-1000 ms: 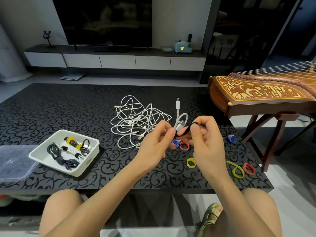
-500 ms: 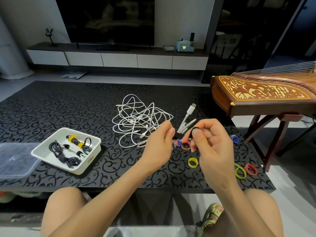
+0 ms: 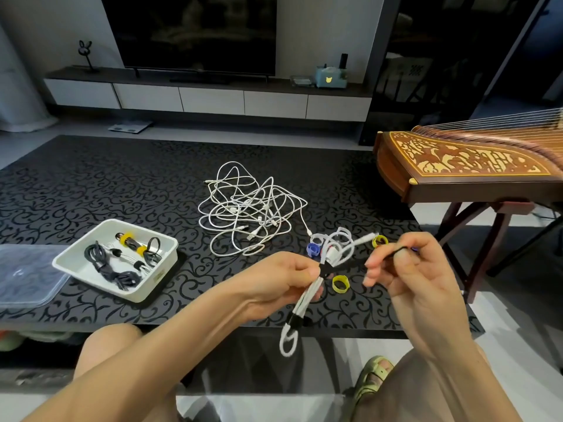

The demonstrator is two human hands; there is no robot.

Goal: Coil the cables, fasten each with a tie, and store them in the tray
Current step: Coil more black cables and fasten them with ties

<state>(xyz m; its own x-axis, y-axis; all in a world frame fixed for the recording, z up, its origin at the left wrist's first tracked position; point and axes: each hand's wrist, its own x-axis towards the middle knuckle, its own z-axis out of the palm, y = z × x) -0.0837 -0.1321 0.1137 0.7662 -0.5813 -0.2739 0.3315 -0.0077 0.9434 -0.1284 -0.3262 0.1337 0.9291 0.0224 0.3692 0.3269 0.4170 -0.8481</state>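
Noted left hand [image 3: 286,278] curled round the folded white cable [image 3: 307,300] mid-length — likely to keep the loops from springing apart. Noted right hand [image 3: 405,269] at three o'clock from it, thumb and forefinger pinching the free end of a black tie [image 3: 329,270], presumably to cinch. Saw a second black band [image 3: 297,321] fastened near the bundle's lower loop. Logged tray [image 3: 143,295] at nine o'clock, holding tied dark cables; white tangle [image 3: 249,214] at twelve, loose ties [image 3: 339,283] just beyond the hands. Could not make out the tie's fastening — blurred, partly hidden by fingers. Lost the clear lid [image 3: 24,278] past the frame's left edge.
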